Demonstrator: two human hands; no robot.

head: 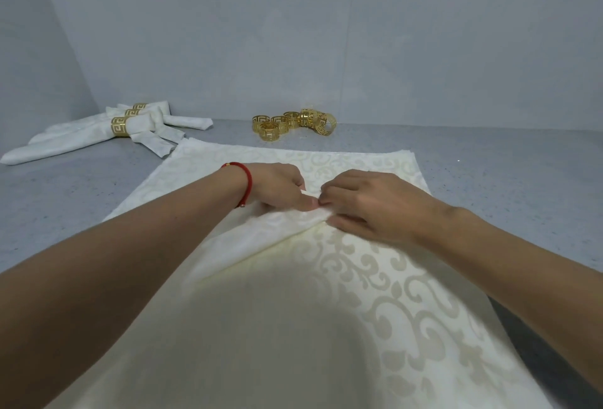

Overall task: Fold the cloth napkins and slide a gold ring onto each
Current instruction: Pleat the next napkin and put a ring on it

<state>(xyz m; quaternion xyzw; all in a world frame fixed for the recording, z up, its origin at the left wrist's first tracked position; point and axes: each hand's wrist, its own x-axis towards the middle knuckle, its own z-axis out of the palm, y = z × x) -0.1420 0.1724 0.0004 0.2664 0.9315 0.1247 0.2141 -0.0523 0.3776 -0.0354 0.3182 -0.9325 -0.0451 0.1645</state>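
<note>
Cream damask cloth, woven with a scroll pattern, is gathered into a small raised pleat where the two hands meet: the left hand [277,186] pinches the fold between thumb and curled fingers, and the right hand [368,204] nips the same ridge from the other side, its thumb and fingertips closed on the fabric and touching the left thumb. This one open napkin [375,278] lies spread flat beneath both forearms, reaching from the near edge of the view to just beyond the knuckles. One red cord bracelet [246,180] circles the left wrist. Beyond the pinch and slightly to its right, a cluster of loose gold rings [292,123] with a cut-out key pattern rests on the grey speckled counter [489,173] near the wall; about six can be counted, some overlapping. Far to the left of the pinch sits a pile of finished napkins [98,134], three rolled white cloths, each banded with a gold ring, lying crossed over one another. No writing or brand mark can be read anywhere.
</note>
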